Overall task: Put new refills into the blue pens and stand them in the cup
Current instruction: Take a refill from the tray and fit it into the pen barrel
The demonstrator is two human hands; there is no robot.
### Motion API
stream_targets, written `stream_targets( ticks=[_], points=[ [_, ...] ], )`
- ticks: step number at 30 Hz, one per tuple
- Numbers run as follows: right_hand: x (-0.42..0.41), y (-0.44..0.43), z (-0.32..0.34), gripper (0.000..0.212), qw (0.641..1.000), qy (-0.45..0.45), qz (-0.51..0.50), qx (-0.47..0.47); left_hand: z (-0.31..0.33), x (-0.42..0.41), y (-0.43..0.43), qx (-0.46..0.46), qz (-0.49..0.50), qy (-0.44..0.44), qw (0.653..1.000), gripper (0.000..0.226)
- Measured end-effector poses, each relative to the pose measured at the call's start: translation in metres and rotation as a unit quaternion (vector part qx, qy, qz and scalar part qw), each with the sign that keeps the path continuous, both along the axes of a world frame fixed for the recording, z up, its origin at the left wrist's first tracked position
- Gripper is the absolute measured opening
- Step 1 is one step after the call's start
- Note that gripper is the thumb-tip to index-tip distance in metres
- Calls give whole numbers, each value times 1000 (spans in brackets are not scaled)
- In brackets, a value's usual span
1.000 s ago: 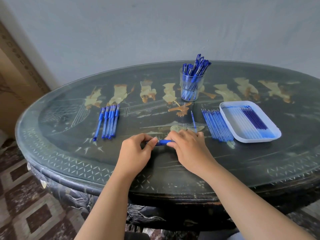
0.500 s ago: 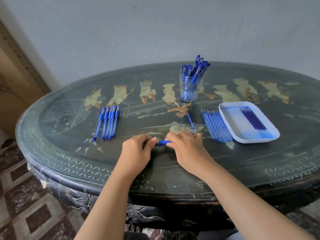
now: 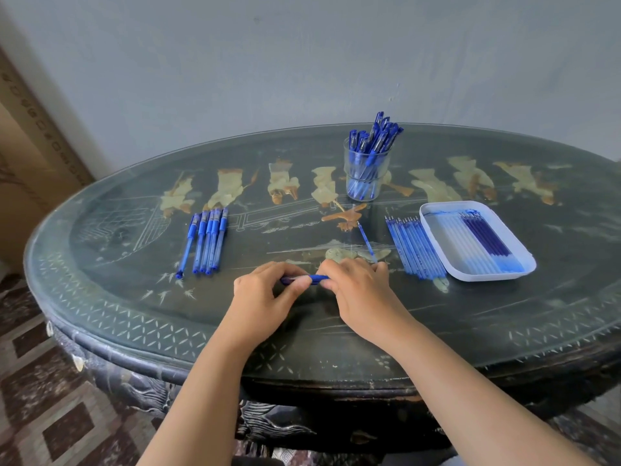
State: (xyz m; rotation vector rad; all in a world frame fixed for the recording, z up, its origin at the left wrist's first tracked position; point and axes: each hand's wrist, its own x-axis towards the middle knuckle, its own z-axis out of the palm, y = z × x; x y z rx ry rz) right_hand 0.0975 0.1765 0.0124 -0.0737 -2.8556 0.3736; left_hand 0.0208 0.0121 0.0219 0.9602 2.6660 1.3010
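At the left side of the oval table (image 3: 111, 297), five blue pens (image 3: 206, 240) lie side by side in a row, well back from the curved left edge. Between this row and the hands there is a strip of bare table top.

The left hand (image 3: 265, 290) is near the middle of the table, with its fingers curled; the thumb and the fingers pinch one end of a blue pen (image 3: 304, 280). This pen lies almost level, just above the table top. The right hand (image 3: 359, 290) grips the other end with bent fingers. Both forearms cross the near edge of the table.

A single refill (image 3: 366, 242) points away from the right hand; its near end reaches the fingers, but I cannot tell if they hold it. Behind it, near the far edge, stands the clear cup (image 3: 366, 173) with many blue pens upright inside.

To the right of the hands a row of refills (image 3: 415, 247) lies just beside the white tray (image 3: 494, 276), which holds more refills. Beyond the tray, bare table top continues to the right edge.
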Motion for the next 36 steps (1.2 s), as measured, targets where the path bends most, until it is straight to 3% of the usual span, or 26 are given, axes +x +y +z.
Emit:
stream_targets(
  ticks=[4,7,11,14,18,22,29,36],
  points=[
    [-1,0,1,13,1000,-3,-1,-1,-7,0,2,10,9,36,999,8],
    [0,0,2,11,1000,3,7,-9,-7,1,3,-8,12,53,998,27],
    [-1,5,-1,9,999,20,-14,-34,-1,-3,-4,36,83,10,996,40],
    [-2,6,-4,9,999,29,-12,-30,-1,-6,-6,38,83,-9,996,36],
    [-2,7,-8,3,997,65,-42,-18,-2,-6,-4,40,81,1,996,12],
    [-5,11,-7,9,993,78,-60,-67,-6,-7,-2,39,106,31,993,1],
    [-9,16,-8,17,985,84,-102,-111,-16,-8,7,-87,150,102,980,13],
    [-9,16,-10,15,982,105,-99,-121,-14,-8,6,-91,135,86,983,28]
  ],
)
